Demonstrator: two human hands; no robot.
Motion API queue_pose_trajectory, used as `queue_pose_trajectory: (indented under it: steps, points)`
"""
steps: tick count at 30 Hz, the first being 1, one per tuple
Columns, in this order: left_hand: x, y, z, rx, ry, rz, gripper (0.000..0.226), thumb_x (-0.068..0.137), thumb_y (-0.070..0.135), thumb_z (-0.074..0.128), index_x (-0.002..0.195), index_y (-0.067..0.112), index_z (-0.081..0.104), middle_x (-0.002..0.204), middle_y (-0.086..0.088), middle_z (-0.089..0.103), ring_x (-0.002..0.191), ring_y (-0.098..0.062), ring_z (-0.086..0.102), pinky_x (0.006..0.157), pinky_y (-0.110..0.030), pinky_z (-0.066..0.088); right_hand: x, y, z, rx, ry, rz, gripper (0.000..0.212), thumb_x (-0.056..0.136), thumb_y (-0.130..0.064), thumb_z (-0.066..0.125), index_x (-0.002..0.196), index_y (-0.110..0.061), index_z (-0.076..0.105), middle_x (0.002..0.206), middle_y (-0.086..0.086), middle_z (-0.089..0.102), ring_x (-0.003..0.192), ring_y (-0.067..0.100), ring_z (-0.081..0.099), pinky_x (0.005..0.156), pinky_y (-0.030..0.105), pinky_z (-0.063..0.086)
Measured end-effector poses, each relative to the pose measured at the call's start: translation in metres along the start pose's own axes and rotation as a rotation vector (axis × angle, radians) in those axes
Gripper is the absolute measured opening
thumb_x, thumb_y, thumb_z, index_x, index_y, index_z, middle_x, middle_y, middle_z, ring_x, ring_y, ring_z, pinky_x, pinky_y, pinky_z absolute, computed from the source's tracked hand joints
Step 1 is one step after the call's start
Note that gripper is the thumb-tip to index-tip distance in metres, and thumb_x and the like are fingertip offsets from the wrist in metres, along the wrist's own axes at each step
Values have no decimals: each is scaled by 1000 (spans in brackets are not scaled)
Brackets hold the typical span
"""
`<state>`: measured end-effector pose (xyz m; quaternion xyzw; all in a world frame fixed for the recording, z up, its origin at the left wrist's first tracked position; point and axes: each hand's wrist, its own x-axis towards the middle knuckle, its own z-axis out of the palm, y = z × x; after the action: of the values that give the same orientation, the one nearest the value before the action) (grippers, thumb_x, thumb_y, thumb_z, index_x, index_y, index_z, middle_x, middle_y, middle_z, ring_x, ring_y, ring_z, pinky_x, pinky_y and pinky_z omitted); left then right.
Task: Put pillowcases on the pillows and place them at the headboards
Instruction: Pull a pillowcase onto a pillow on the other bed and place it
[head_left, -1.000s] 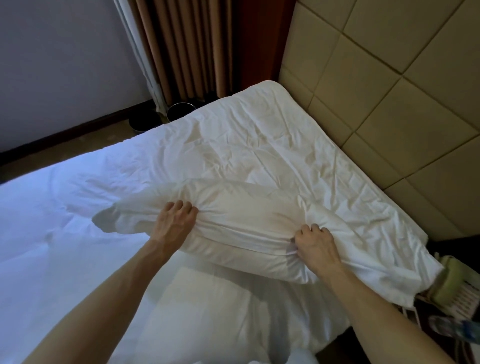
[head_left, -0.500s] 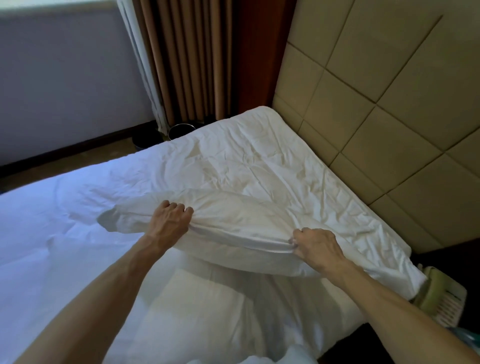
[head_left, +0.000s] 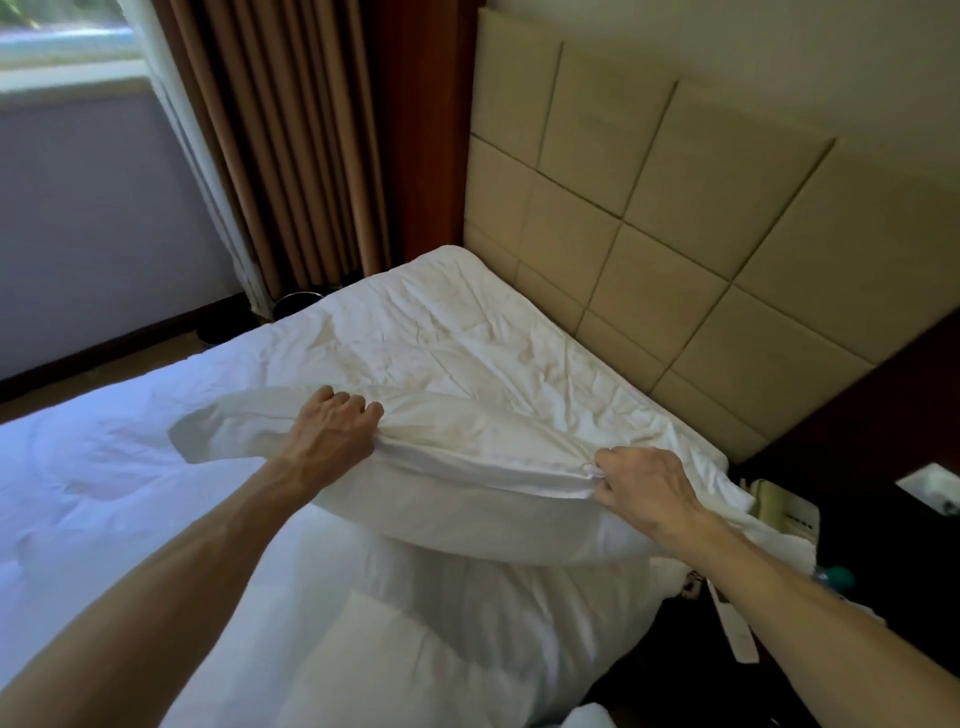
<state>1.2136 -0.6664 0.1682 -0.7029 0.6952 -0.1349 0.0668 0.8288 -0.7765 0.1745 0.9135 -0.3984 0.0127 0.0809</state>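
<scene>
Grip, left hand: fingers bunched tight on the top fabric of the plump white cased pillow, toward its 9 o'clock end.
Grip, right hand: pinched shut on a gathered fold at the pillow's near edge, 3 o'clock side.
Pillow place: held just above the wrinkled white bed sheet, the beige padded panel headboard at 1 o'clock.
Progress: case looks on; setting it against the headboard remains.
Look: soft, creased, sagging between both hands.
Left over: another white pillow lies at 6 o'clock.
</scene>
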Motion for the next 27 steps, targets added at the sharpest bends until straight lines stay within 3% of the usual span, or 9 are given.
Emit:
queue_pose_trajectory:
  steps: [8, 13, 19, 24, 27]
  points:
    - [41, 56, 2, 6, -33, 62, 17, 65, 9, 72, 79, 13, 62, 65, -5, 59, 57, -26, 54, 60, -34, 40, -22, 57, 33, 35, -94, 114, 32, 76, -29, 69, 67, -21, 39, 59, 0, 60, 50, 26, 55, 47, 29, 31]
    - [56, 70, 19, -86, -113, -22, 24, 69, 16, 73, 90, 17, 62, 76, -2, 60, 69, -24, 56, 61, -35, 44, -3, 77, 61, 92, -131, 106, 32, 81, -27, 67, 68, -21, 38, 58, -4, 53, 50, 21, 50, 47, 29, 33]
    - [79, 75, 36, -163, -153, -57, 23, 80, 25, 71, 98, 20, 58, 82, 2, 64, 74, -23, 60, 69, -36, 48, 19, 99, 82, 120, -194, 81, 20, 90, -34, 60, 80, -20, 49, 76, -3, 59, 68, 21, 58, 54, 31, 33]
    - [91, 60, 52, -150, -147, -53, 22, 72, 25, 81, 92, 26, 73, 79, 3, 62, 76, -23, 59, 68, -36, 45, 22, 92, 91, 165, -253, 84, 13, 91, -29, 57, 83, -20, 51, 82, -2, 59, 75, 19, 57, 58, 31, 33]
    - [86, 52, 61, -205, -118, -46, 29, 72, 25, 83, 101, 25, 76, 91, -1, 64, 88, -27, 59, 74, -40, 47, 15, 87, 97, 148, -286, 105, 11, 84, -21, 66, 78, -19, 57, 74, -4, 58, 67, 19, 55, 54, 29, 33]
